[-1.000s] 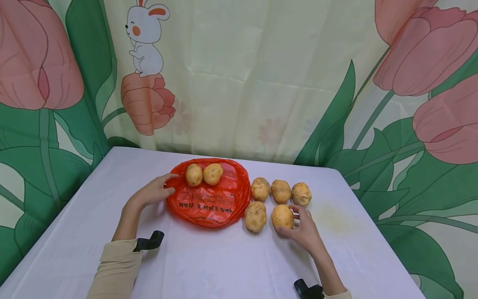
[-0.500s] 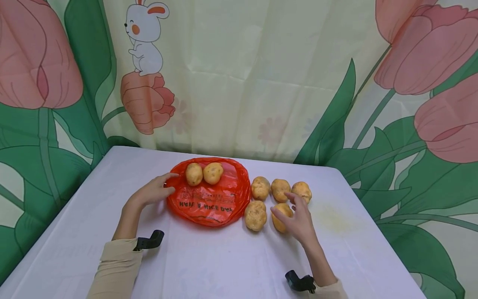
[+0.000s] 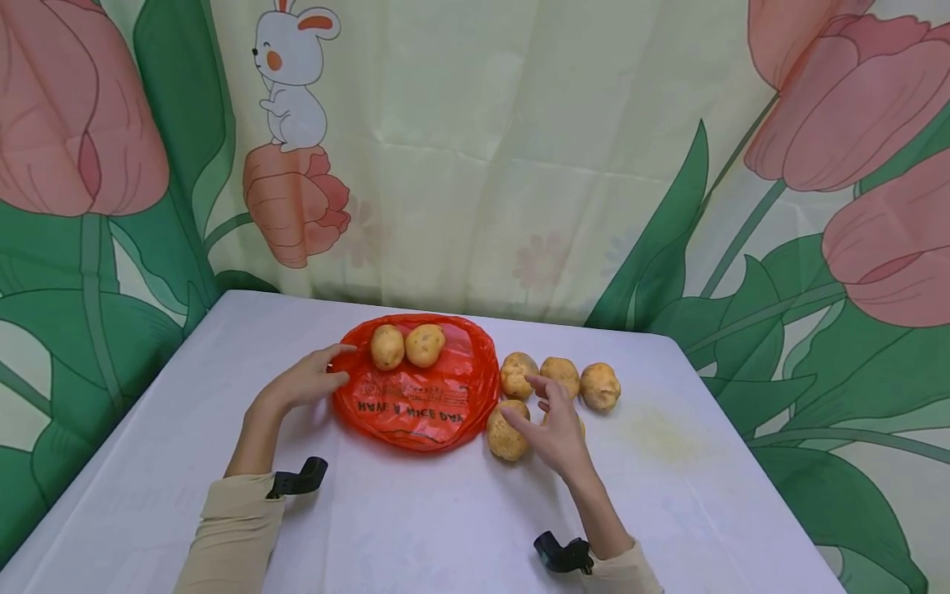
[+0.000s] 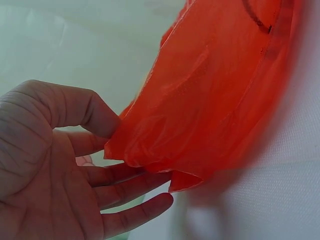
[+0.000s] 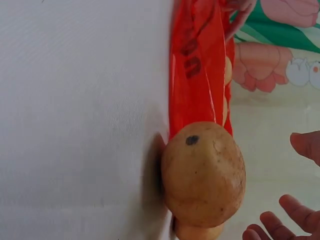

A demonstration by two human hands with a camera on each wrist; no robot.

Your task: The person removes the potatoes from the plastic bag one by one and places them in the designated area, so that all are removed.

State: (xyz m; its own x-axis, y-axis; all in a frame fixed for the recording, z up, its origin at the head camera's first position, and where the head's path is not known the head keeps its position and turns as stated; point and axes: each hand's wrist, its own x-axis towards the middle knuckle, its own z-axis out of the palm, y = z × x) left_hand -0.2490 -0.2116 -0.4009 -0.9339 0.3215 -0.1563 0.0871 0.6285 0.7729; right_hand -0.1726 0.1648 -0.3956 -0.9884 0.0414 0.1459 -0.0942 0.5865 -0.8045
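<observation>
A red plastic bag (image 3: 416, 433) with mirrored black lettering stands on the white-covered table, its round rim spread wide. Two potatoes, one (image 3: 387, 347) beside the other (image 3: 425, 345), lie inside at its far side. My left hand (image 3: 306, 384) holds the bag's left edge; in the left wrist view that hand (image 4: 65, 150) has the red film between thumb and fingers. With fingers spread and holding nothing, my right hand (image 3: 557, 433) hovers by the near-left potato (image 3: 508, 431). It partly covers another near potato (image 3: 581, 426). In the right wrist view a potato (image 5: 205, 175) with a dark spot sits beside the fingers.
Behind the right hand runs a row of three potatoes, left (image 3: 518, 375), middle (image 3: 560, 375) and right (image 3: 599, 387). A faint yellowish stain marks the white tablecloth (image 3: 401, 528) at right. A printed curtain (image 3: 475, 165) hangs just beyond the table's far edge.
My right hand has let go of the near-right potato, lifted off it and moved left towards the near-left one. My left hand stays at the bag's edge.
</observation>
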